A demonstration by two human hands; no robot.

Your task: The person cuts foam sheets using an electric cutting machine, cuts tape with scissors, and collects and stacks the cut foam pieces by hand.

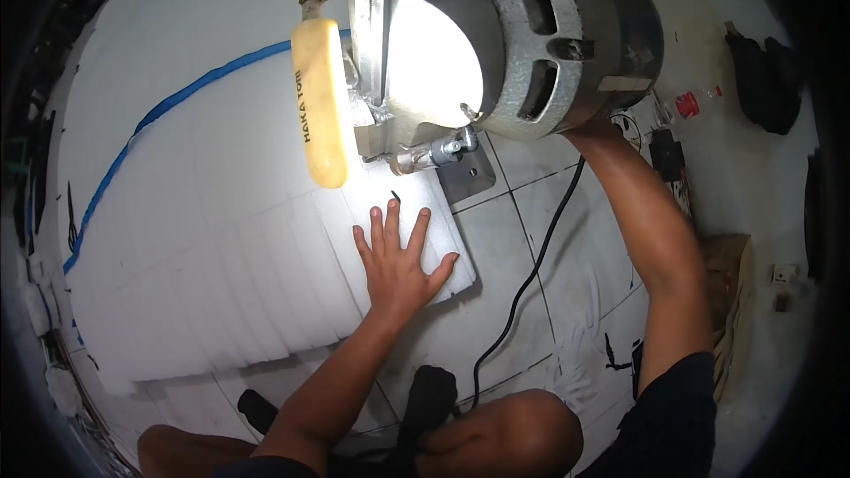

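The left hand (396,276) lies flat and spread wide, gripping nothing, on layered white foam sheets (221,212) across the frame's left and centre. The right hand is hidden behind the motorised cutting machine (509,44) at top centre; its grip cannot be told.

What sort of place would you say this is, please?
It looks like a small workshop, perhaps for cutting: there is a bulky motorised machine with a yellow handle, and white sheet material spread over a tiled floor where the person works.
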